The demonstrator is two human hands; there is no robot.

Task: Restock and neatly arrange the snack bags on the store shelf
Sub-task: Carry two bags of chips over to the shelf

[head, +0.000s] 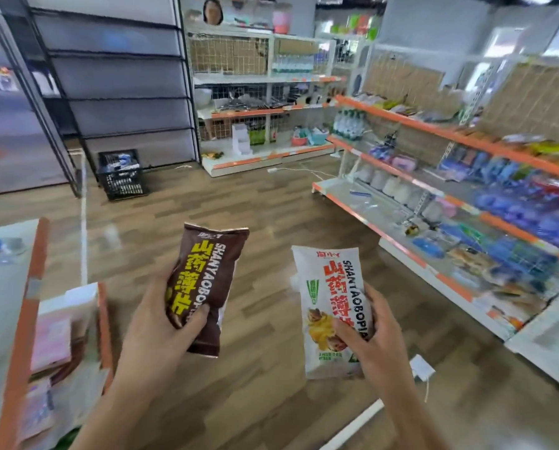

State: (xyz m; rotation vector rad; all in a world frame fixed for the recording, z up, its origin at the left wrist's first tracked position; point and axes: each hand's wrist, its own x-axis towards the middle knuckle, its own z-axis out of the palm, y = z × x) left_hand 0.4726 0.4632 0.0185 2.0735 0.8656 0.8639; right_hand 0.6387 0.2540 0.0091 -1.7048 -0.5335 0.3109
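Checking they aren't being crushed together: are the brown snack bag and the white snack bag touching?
Apart. The head view shows wooden floor between the brown snack bag, held in the left hand, and the white snack bag, held in the right hand.

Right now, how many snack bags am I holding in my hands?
2. A brown snack bag is in the left hand, and a white snack bag is in the right hand. More bags may lie on the blurred shelves.
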